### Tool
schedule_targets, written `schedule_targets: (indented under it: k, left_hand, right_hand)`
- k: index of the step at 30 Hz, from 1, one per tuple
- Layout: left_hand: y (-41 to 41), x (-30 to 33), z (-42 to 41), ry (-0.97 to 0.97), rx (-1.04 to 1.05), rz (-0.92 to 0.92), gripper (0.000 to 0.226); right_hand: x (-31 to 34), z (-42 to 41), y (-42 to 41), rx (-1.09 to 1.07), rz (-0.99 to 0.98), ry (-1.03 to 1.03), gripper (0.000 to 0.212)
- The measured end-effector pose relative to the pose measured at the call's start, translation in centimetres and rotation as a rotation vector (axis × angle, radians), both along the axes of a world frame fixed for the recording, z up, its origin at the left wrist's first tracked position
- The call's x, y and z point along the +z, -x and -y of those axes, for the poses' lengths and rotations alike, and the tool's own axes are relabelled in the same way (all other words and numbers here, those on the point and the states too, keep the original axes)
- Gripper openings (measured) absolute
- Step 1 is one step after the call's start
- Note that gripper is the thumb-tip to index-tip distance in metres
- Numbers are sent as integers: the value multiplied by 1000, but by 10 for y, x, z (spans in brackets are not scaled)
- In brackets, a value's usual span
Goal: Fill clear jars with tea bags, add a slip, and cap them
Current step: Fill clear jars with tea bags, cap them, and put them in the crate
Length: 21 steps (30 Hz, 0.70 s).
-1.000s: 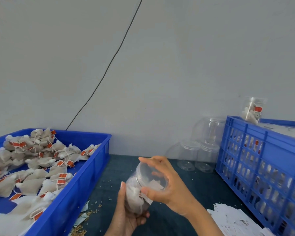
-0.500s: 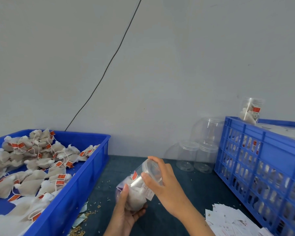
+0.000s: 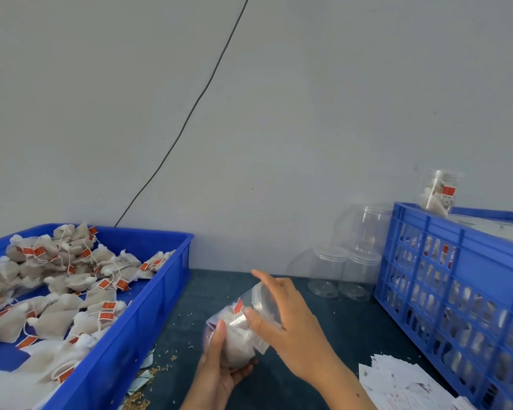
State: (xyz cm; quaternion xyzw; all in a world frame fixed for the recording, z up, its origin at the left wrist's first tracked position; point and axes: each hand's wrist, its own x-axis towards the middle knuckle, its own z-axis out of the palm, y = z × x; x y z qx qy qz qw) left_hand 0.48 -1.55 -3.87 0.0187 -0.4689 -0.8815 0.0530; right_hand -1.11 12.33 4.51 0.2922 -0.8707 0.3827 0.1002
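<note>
Low in the middle of my head view, just above the dark bench (image 3: 332, 329), I have the filled jar (image 3: 237, 335) between my two hands. My left hand (image 3: 219, 368) cups it from below, thumb up along its near side and fingers curled round the base, so that hand is grasping the jar. My right hand (image 3: 290, 324) is over the clear lid (image 3: 261, 300), thumb and curled fingers on its rim with the forefinger lifted straight, so it is gripping the lid.

The relation that matters: the jar is tilted, its long axis running from the base in my left palm up and to the right toward the lid. The mouth points up-right and away from me, into my right hand. The right hand is therefore the one at the cap end, and the left is the anchor. I judge that I am capping it; whether the lid is fully seated I cannot tell, since my hand covers the rim.

Inside I can see white tea bags, a red tag, and a paper slip (image 3: 259, 341) against the wall.

To my left is the blue tray (image 3: 148, 306) of loose tea bags (image 3: 71, 279). To my right are the blue crate (image 3: 462, 261) holding filled jars, the empty jars (image 3: 341, 273) by the wall, and the pile of slips (image 3: 397, 380) near my right forearm.
</note>
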Motion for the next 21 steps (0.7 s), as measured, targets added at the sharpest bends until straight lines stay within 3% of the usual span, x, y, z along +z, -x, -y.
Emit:
schedule_targets:
  k: [6, 8, 10, 12, 15, 18, 21]
  left_hand:
    - [2, 2, -2, -9, 146, -63, 69]
    - [0, 2, -1, 10, 123, -66, 82]
    - [-3, 0, -1, 32, 70, -66, 92]
    - [-6, -3, 0, 17, 9, -84, 83]
    - [-4, -1, 2, -61, -94, -52, 66]
    - [-4, -2, 5, -92, -219, -20, 74]
    - [-3, -2, 5, -106, -219, -4, 70]
  right_hand:
    - [-3, 11, -1, -161, 118, 51, 62]
    - [-1, 11, -3, -168, 136, 23, 65]
    - [3, 9, -5, -151, 153, -21, 78]
    - [7, 6, -7, -99, 155, -55, 91]
    - [10, 4, -11, 29, -14, -165, 81]
    - [8, 1, -9, 52, -236, -256, 66]
    - [6, -2, -6, 51, -238, -208, 58]
